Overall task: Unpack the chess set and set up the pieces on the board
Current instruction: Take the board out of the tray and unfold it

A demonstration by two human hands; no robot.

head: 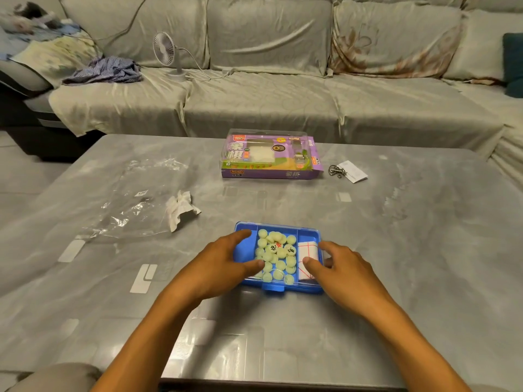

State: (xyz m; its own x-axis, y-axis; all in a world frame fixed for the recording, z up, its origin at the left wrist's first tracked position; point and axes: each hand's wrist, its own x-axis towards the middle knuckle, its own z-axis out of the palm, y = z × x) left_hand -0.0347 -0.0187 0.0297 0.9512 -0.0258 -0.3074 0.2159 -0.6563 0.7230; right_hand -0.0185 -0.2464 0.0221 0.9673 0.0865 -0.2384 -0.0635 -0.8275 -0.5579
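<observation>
Presently gripped between both hands: blue case (278, 288) of chess pieces (276, 257), on grey table (396, 250). Left hand (223, 264) and right hand (339, 267) clamped on opposite short ends. Long axis left-right, latch tab toward wearer.

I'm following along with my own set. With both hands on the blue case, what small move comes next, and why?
Probably lift the clear lid: the left hand and right hand hold the blue case by its sides, the pieces and folded board sheet are still inside.
</observation>
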